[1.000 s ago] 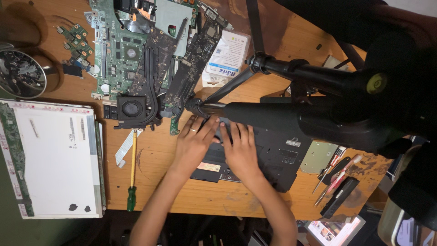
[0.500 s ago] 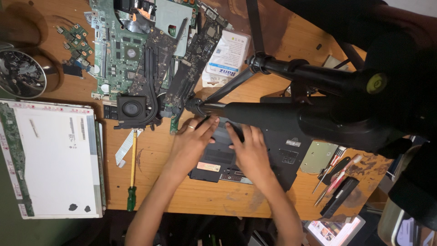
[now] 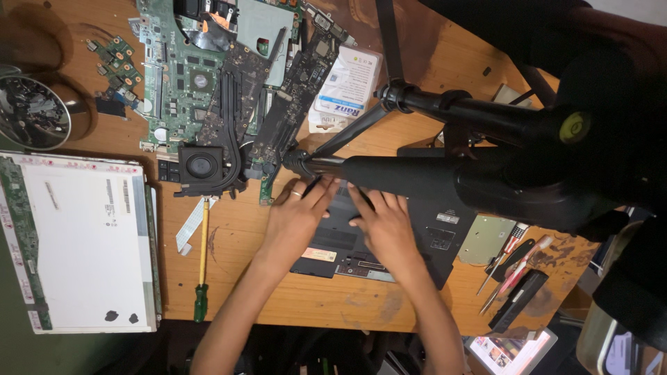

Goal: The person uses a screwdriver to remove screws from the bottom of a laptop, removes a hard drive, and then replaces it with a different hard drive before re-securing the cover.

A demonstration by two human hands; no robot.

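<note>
A black laptop base (image 3: pixel 445 229) lies underside up on the wooden table (image 3: pixel 236 229). My left hand (image 3: pixel 297 217), with a ring on one finger, curls its fingers over the base's far left corner. A thin dark piece shows between those fingers; I cannot tell what it is. My right hand (image 3: pixel 384 228) lies flat on the base beside it with its fingers spread. A black tripod (image 3: pixel 451 173) crosses in front of the camera and hides both hands' fingertips and the far edge of the base.
A green motherboard (image 3: pixel 198 76) with a fan (image 3: pixel 201 165) lies at the back. A bare screen panel (image 3: pixel 76 243) fills the left, a green-handled screwdriver (image 3: pixel 202 267) and a ribbon cable (image 3: pixel 189 226) beside it. Screwdrivers (image 3: pixel 514 264) and a metal plate (image 3: pixel 484 239) lie right.
Both hands have slid a little farther up the laptop base, toward the tripod leg. The right hand has moved slightly to the right, away from the left one.
</note>
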